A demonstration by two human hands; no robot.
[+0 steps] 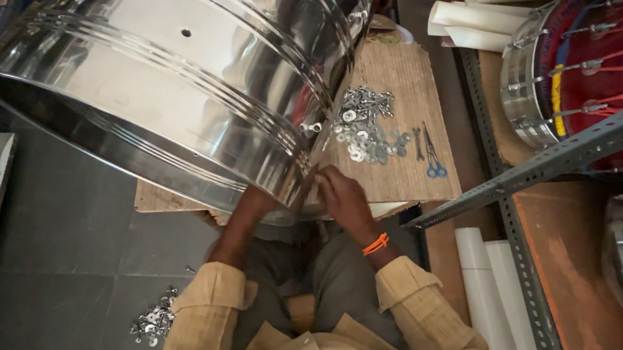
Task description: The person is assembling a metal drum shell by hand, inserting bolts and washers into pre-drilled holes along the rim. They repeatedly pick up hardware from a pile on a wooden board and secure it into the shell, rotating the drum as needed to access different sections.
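Observation:
A large polished steel drum shell [164, 74] lies tilted on its side over my lap and a brown board [408, 79]. My right hand [341, 196], with an orange band at the wrist, grips the shell's lower rim with its fingertips. My left forearm [247, 218] runs up under the shell's rim, and the hand itself is hidden inside the shell. A small hole [186, 32] shows in the shell's wall. On the board just beyond my right hand lies a heap of silver washers and bolts [365, 131].
Blue-handled scissors [433, 159] and pliers [417, 141] lie right of the washers. A second pile of washers [154, 323] sits on the dark floor at lower left. A slotted grey metal rack [550, 160] with drums [594, 64] stands on the right, with white rolls [492, 285] beside it.

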